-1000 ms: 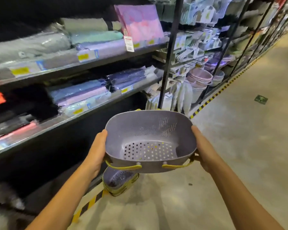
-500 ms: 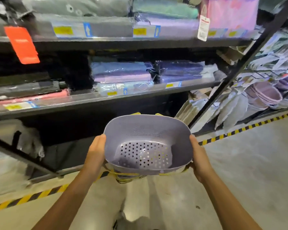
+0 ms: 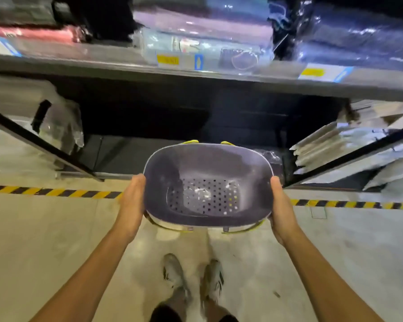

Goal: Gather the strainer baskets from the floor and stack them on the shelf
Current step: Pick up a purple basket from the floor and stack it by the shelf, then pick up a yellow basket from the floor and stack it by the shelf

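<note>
Grey metal shelving (image 3: 219, 73) now fills the whole far half of the view, squarely ahead; half a second ago it ran off at an angle to the right, and a second ago the aisle stretched away on that side. Judgement: the person has turned to face the rack, so placement is the step in hand. The dark bottom shelf bay (image 3: 172, 126), bare in the middle, is the likely target. Yellow-and-black hazard tape (image 3: 56, 191) crosses the concrete floor (image 3: 335, 252) just near of it. The purple perforated plastic strainer basket with yellow wire handles (image 3: 207, 182) hangs above the tape, level, mouth up. Left hand (image 3: 132, 203) and right hand (image 3: 282, 205) each clasp one short end. The second basket seen earlier on the floor is out of view.
</note>
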Demonstrator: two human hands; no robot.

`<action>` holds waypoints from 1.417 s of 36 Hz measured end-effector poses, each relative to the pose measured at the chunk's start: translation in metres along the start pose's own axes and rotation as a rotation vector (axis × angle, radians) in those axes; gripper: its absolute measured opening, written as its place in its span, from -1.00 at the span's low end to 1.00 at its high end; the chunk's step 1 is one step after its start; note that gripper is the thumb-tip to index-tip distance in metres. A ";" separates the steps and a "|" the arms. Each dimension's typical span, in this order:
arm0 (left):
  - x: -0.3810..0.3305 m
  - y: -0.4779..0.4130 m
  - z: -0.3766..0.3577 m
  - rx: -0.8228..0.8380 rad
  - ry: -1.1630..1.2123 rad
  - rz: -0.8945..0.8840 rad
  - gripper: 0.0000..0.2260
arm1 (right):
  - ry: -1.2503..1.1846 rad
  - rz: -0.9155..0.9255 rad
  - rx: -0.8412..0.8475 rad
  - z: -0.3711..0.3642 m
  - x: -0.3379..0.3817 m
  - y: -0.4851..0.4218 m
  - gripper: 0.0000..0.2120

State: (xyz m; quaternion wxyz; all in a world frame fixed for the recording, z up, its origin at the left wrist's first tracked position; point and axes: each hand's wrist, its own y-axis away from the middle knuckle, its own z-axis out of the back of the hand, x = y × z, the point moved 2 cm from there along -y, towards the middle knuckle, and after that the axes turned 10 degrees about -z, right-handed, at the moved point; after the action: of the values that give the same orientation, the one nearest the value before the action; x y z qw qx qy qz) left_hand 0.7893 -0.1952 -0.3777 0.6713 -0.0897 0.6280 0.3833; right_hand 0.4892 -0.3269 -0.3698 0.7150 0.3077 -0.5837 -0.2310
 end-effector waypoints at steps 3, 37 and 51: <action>0.036 -0.022 -0.022 -0.037 -0.042 0.007 -0.70 | 0.007 0.001 0.008 -0.007 -0.020 -0.043 -0.58; 0.338 -0.170 -0.096 -0.162 -0.105 0.117 -0.56 | 0.073 -0.333 -0.143 -0.075 -0.246 -0.315 -0.62; 0.208 -0.133 -0.029 0.041 -0.715 -0.044 -0.58 | 0.667 0.028 -0.060 -0.091 -0.099 -0.205 -0.56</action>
State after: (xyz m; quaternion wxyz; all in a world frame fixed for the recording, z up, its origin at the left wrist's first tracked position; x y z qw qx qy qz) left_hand 0.8333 -0.2204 -0.6211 0.8582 0.0499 0.3591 0.3634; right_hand 0.5632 -0.3873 -0.5951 0.8784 0.3373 -0.3147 -0.1249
